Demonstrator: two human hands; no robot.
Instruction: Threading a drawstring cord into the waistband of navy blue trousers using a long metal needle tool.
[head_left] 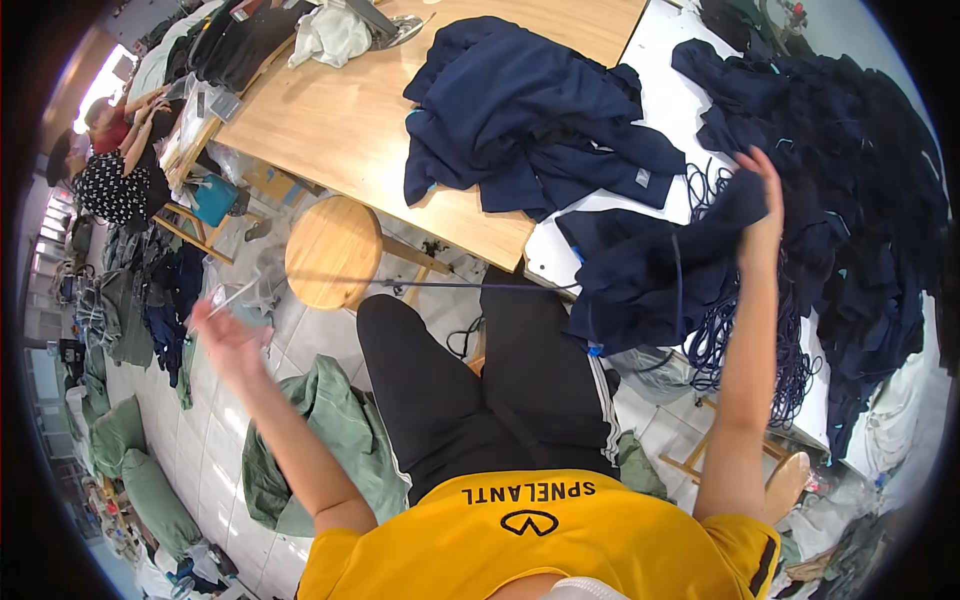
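My left hand (225,335) is stretched out to the left, gripping a thin metal threading tool (232,296). A dark cord (440,285) runs taut from it to the right. My right hand (765,200) is raised and holds up a navy blue garment (650,270) by its edge, over the table corner. The cord enters that garment. A bundle of loose dark blue cords (745,335) hangs just below the garment. My lap in black trousers is under the cord.
A pile of navy garments (530,115) lies on the wooden table (330,120). A larger navy heap (860,190) covers the white table at right. A round wooden stool (335,250) stands ahead. Green fabric (330,430) lies on the tiled floor. Other people sit at far left (120,165).
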